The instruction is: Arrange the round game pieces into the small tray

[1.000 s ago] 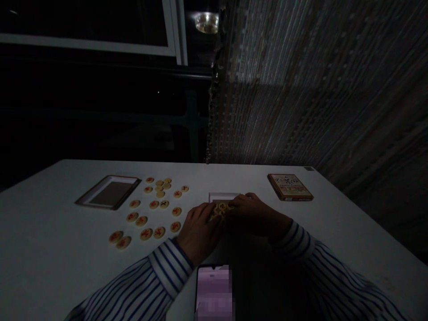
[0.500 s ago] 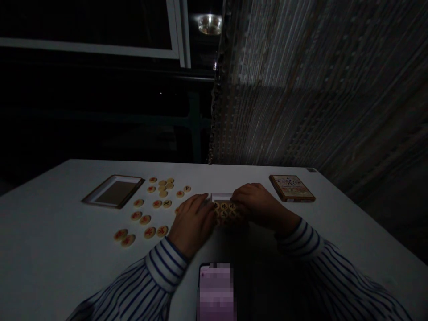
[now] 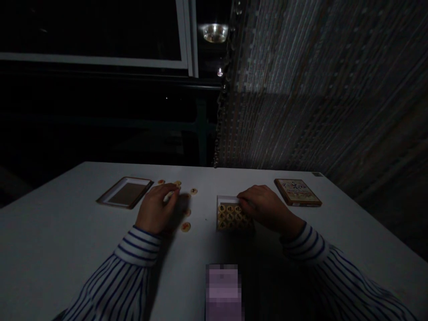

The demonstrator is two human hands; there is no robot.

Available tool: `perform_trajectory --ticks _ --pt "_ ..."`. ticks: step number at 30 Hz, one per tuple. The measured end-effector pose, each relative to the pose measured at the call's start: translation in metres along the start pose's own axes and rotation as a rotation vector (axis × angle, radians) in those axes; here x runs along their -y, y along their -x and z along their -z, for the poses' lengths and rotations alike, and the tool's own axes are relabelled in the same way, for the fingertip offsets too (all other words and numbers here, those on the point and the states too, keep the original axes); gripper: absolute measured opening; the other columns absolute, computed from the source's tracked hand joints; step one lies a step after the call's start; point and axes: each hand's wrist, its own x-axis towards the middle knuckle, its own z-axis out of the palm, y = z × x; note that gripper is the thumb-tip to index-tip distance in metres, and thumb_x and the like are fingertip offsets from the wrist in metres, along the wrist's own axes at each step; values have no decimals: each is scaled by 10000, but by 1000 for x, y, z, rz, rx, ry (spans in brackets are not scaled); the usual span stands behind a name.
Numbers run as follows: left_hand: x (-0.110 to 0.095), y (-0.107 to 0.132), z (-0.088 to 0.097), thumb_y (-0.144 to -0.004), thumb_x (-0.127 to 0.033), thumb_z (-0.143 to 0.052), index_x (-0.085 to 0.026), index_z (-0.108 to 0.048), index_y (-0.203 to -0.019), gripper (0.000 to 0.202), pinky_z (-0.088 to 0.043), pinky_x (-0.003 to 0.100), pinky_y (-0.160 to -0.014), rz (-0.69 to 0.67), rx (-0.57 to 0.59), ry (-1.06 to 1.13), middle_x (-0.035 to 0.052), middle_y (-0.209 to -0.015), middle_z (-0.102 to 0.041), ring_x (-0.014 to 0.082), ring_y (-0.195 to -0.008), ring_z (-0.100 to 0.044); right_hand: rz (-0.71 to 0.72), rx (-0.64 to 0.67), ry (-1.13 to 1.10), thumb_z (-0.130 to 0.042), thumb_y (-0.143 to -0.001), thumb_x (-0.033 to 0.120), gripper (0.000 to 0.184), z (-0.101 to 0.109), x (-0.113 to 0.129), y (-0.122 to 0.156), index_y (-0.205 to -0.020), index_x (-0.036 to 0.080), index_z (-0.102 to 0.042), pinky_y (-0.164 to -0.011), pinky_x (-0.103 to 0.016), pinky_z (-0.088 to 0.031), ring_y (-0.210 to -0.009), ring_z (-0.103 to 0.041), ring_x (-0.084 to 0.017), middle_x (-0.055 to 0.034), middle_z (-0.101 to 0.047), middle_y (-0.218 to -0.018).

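In the head view, my left hand is over the loose Chinese chess pieces on the left, palm down. Its thumb and fingers are apart, with pale discs partly visible by the fingertips. My right hand is closed at the right side of a small open box, fingertips at its far rim. Rows of round wooden pieces with black characters lie inside, the right end covered by my hand. Between my hands lie a red-marked piece and a black-marked piece. My left hand hides other pieces.
On the white table, an open box lid or tray lies at the back left. A closed printed box lies at the back right. A phone with a blurred screen is near me. A beaded string curtain hangs behind.
My left hand has moved left from the open box to the loose pieces, uncovering the box's left side. My right hand stays at the box. The view has shifted slightly.
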Motion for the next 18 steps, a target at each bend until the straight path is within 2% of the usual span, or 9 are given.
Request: perform_trajectory --ticks 3,8,13,18 --pt "16 6 -1 -804 -364 -393 -166 -592 -921 304 -434 328 -807 70 -11 -63 66 -925 -641 203 -889 -575 -17 0 -11 -414 -827 253 226 2 0 -1 -927 166 -598 -762 -298 -350 -834 -537 -167 -60 -631 -857" --pt "34 13 1 -808 -332 -364 -146 -579 -989 337 -436 354 -787 78 33 -200 95 -967 -630 233 -910 -566 -2 29 -31 -428 -817 248 212 1 -1 -13 -925 181 -598 -762 -289 -376 -831 -544 -162 -48 -631 -865" --pt "48 14 10 -796 -275 -362 -140 -530 -1090 365 -428 360 -785 188 96 -319 111 -1022 -613 242 -919 -554 63 75 -55 -443 -797 259 224 -7 7 -42 -926 173 -605 -778 -287 -385 -852 -551 -171 -58 -631 -893" --pt "63 17 10 -797 -251 -359 -150 -510 -1121 371 -412 352 -812 232 109 -322 99 -1036 -610 232 -941 -543 100 123 -45 -451 -776 249 237 -15 26 -80 -944 175 -599 -774 -277 -382 -852 -555 -174 -64 -630 -915"
